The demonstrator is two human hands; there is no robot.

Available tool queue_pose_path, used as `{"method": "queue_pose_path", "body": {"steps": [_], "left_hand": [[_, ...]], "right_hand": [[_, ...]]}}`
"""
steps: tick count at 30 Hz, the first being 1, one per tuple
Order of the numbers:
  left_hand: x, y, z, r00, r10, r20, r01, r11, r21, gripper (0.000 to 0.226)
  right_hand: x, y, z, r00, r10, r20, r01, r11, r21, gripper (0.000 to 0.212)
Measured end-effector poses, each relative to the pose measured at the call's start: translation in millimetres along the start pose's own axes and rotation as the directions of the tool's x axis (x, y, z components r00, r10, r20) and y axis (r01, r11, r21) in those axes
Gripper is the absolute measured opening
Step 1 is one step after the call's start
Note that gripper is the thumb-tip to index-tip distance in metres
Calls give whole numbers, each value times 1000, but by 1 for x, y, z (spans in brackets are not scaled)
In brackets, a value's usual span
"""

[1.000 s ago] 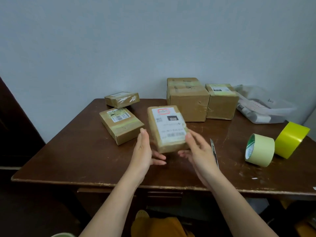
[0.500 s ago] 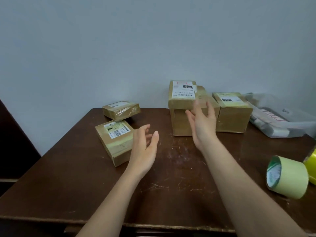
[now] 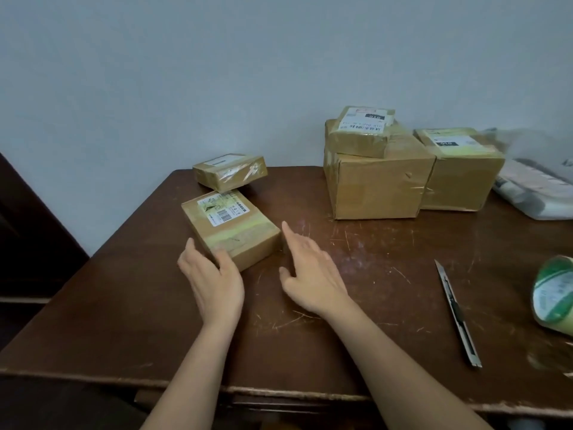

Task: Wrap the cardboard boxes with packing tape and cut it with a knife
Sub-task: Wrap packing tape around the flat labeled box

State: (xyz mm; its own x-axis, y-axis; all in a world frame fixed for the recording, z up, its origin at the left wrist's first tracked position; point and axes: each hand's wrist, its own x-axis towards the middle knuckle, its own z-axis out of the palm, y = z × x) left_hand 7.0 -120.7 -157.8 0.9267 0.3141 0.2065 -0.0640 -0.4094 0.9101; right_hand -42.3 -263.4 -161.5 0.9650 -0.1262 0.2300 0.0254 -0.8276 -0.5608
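Cardboard parcels occupy a scratched brown wooden table (image 3: 372,274). A half-second earlier the right hand was releasing a white-labelled box (image 3: 361,131) onto the large carton (image 3: 376,184) at the back; that box now rests there, beside a second carton (image 3: 462,169), and both hands have come forward to a flat labelled box (image 3: 231,226) at left centre. The change suggests that one parcel has been set aside and the next is being taken up. The left hand (image 3: 214,280) lies against the near left corner of this box, fingers nearly straight and touching the cardboard without closing round it. The right hand (image 3: 310,274) hovers just right of the box, open, fingers extended towards its side, apparently not yet in contact. A smaller taped box (image 3: 231,172) sits just behind. The utility knife (image 3: 459,315) lies untouched well to the right of the hands, and the roll of packing tape (image 3: 555,293) stands beyond it at the frame edge.
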Motion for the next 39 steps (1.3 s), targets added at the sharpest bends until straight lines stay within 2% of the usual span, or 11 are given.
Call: {"method": "queue_pose_path", "body": {"steps": [2,5,8,11,13,17,19,22,28,33,39], "left_hand": [[-1,-3,1,999,27,38,-28,999,22,50],[-5,-5,-7,998,63,18,-63,998,-1,41],[-19,-10,-19,980,198,16,-199,980,12,32],[-30,-10,-29,983,175,-51,-180,975,-128,53],[-33,-10,-33,991,125,-41,-131,970,-206,53],[-38,-7,-43,957,31,289,34,976,-216,19],[-44,-6,-49,876,17,481,69,985,-161,28],[-63,4,-56,804,19,595,46,995,-93,41],[-105,17,-51,849,-60,526,-20,989,144,77],[-103,29,-44,855,-24,518,-60,988,146,96],[-93,32,-51,802,-30,597,-108,975,196,90]], "right_hand": [[0,3,2,1000,-1,31,1,1000,5,81],[-5,5,-2,992,123,27,-126,970,210,70],[-18,5,-11,983,181,-12,-164,915,369,54],[-42,6,-23,961,253,-116,-160,843,513,29],[-62,8,-27,960,256,-115,-150,814,561,16],[-101,10,-34,965,255,-61,-157,747,646,15],[-112,12,-40,945,321,-68,-171,661,730,15],[-118,12,-52,899,438,-24,-223,502,835,18],[-129,-1,-82,919,354,175,-385,704,597,62],[-140,-5,-96,924,318,212,-381,805,454,65],[-136,-7,-105,935,304,183,-339,916,215,60]]}}
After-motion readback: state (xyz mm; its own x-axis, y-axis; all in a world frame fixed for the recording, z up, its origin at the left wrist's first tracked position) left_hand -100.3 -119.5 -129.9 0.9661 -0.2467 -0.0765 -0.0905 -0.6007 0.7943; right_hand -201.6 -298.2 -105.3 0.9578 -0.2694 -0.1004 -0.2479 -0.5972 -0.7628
